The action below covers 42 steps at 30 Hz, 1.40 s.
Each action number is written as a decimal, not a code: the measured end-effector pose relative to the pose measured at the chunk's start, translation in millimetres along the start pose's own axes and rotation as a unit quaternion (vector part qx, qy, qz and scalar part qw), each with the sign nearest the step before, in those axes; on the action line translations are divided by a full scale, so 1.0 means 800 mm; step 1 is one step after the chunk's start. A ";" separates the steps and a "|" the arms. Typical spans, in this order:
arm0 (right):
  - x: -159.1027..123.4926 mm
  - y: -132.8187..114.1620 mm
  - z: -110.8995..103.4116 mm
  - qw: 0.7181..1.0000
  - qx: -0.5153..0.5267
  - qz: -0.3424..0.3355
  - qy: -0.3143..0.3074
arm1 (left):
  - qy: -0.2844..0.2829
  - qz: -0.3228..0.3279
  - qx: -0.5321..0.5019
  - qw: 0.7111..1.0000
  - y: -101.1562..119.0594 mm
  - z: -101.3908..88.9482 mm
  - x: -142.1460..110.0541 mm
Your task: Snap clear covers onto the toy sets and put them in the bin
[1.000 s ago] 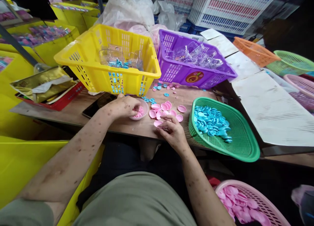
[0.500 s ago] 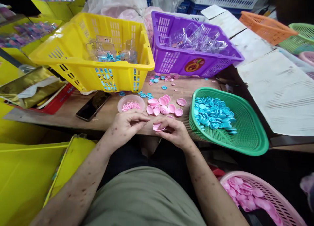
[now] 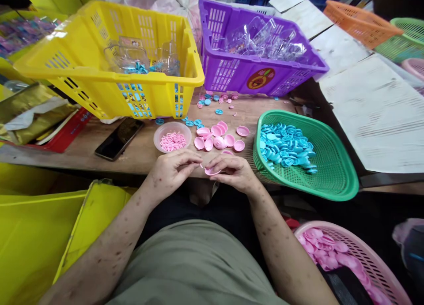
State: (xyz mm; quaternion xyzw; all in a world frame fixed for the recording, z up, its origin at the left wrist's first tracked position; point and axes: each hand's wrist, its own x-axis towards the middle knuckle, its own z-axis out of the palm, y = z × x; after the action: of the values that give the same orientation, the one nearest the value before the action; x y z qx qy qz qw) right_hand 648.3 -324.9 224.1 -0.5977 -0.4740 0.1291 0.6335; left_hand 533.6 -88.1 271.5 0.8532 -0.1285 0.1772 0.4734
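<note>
Between the fingers of my right hand (image 3: 233,170) is a pink oval plastic shell (image 3: 211,171), held just over the table's front edge. My left hand (image 3: 175,168) faces it from the left, thumb and forefinger pinched on a tiny pink plastic piece (image 3: 201,165) whose tip points toward the shell. Beyond my left hand sits a round clear bowl (image 3: 157,140) of small pink plastic pieces (image 3: 172,141). Several pink shells (image 3: 219,142) lie loose beyond my fingers, some cupped side up.
A green basket (image 3: 341,181) with blue plastic pieces stands right. Yellow (image 3: 132,82) and purple (image 3: 225,71) crates with clear packaging line the back. A phone (image 3: 119,138) lies left. At lower right, a pink basket (image 3: 374,256) holds pink shells. Blue discs (image 3: 198,122) are scattered near the crates.
The view has shifted slightly, so the table things sit higher. The tiny pink piece at my left fingertips now shows close to the shell; both hands keep nearly the same pose.
</note>
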 end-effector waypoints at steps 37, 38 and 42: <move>-0.004 -0.004 -0.003 1.000 -0.014 0.006 0.026 | -0.075 0.005 -0.077 0.994 -0.016 0.017 0.011; -0.005 -0.003 -0.002 0.999 -0.014 0.006 0.034 | -0.070 0.004 -0.080 0.994 -0.016 0.019 0.011; -0.007 0.001 0.000 0.998 -0.034 0.017 0.046 | -0.056 0.003 -0.064 0.996 -0.019 0.024 0.009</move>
State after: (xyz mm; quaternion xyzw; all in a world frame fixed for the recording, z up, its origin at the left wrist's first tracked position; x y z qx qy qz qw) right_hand 645.4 -328.6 221.0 -0.6325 -0.4382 0.0956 0.6315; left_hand 549.5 -96.8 253.4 0.8292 -0.1682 0.1216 0.5189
